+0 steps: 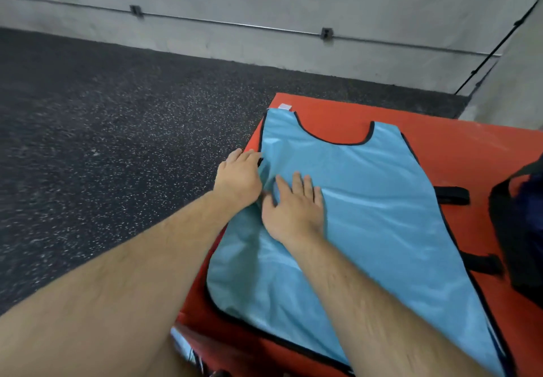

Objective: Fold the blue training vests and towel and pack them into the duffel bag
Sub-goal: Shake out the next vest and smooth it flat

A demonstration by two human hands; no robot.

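smoothing a blue vest (367, 200) laid flat on a red mat (458, 153), neck hole toward 12 o'clock, hem toward 6, so long axis running 12 to 6. going left to right: speckled dark floor (102, 112) at 9 o'clock, bare. then left hand (239, 176) at the vest's left edge, around the armhole, fingers curled over the black trim; pinching the hem or merely resting on it, cannot tell, fingertips hidden by cloth. just beside it, touching at the thumb side, right hand (293, 206), spread flat and palm down on the fabric, fingers pointing to 12 o'clock, gripping nothing. both hands on the vest's left third; bulk of the cloth lying toward 3 o'clock from them. left hand nearer the free edge, so likely the one to lift and carry that edge across toward 3 o'clock while the right pins the crease line, a lengthwise fold by the look of it. cloth slick and shiny, probably prone to sliding on the mat. farther right, two black straps (452, 196) poking out from under the vest's right edge. at far 3 o'clock, dark bag (517, 229), only partly in frame; contents not visible, open or closed cannot tell. no towel in view.
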